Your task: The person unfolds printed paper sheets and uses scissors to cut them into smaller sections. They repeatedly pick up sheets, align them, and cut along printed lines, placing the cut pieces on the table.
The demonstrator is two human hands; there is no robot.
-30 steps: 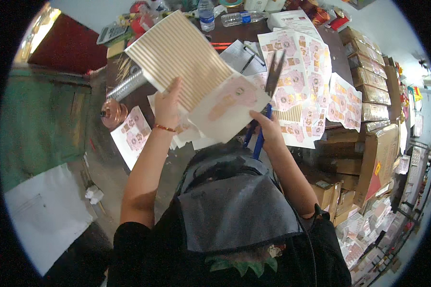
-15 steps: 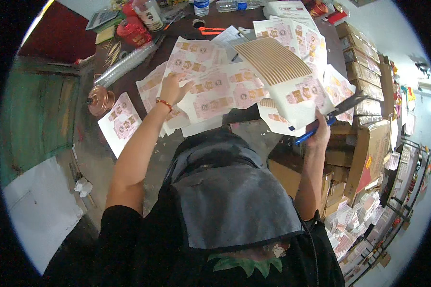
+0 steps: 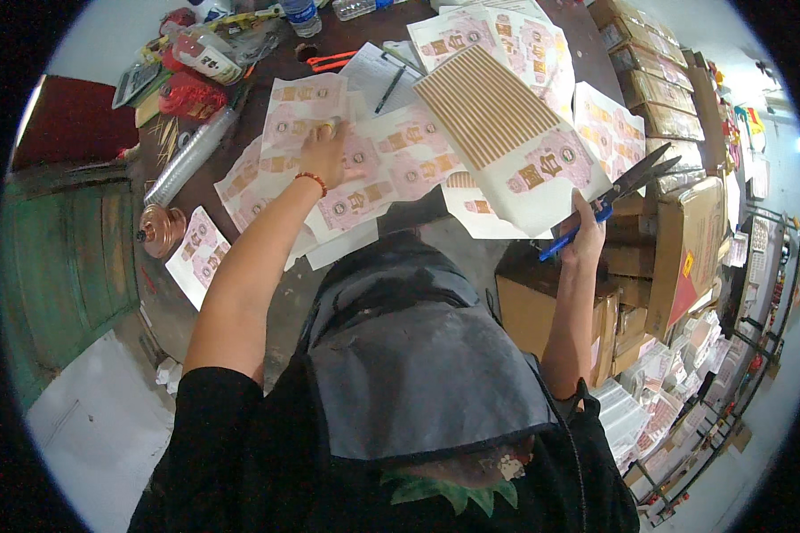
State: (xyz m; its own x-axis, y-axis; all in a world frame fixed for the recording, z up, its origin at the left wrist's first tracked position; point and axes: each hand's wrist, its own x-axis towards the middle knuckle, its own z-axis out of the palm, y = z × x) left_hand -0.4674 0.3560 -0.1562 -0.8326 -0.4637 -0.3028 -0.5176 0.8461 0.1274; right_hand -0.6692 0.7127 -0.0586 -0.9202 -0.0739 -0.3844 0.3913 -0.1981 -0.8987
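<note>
My left hand (image 3: 324,153) lies on the pink-and-tan printed paper sheets (image 3: 391,160) spread over the table, fingers stretched out and thumb apart. A red beaded bracelet circles that wrist. My right hand (image 3: 585,233) is closed around the blue handles of a pair of scissors (image 3: 627,178), whose dark blades stand apart and point up to the right. Against its thumb rests the lower right corner of a curved sheet (image 3: 498,115), with tan stripes above and a pink print below. I cannot tell whether the thumb grips that corner.
Near the table's left edge are a copper-coloured pot (image 3: 162,231), a roll of clear plastic wrap (image 3: 191,160) and a smaller printed sheet (image 3: 200,253). An orange-handled cutter (image 3: 333,60), a pen (image 3: 389,89) and water bottles (image 3: 302,16) lie farther back. Cardboard boxes (image 3: 684,249) are stacked at right.
My left hand has slid slightly over the sheets. The striped sheet's near end has dropped and turned more toward me. My right hand still grips the scissors; the whole view has shifted.
</note>
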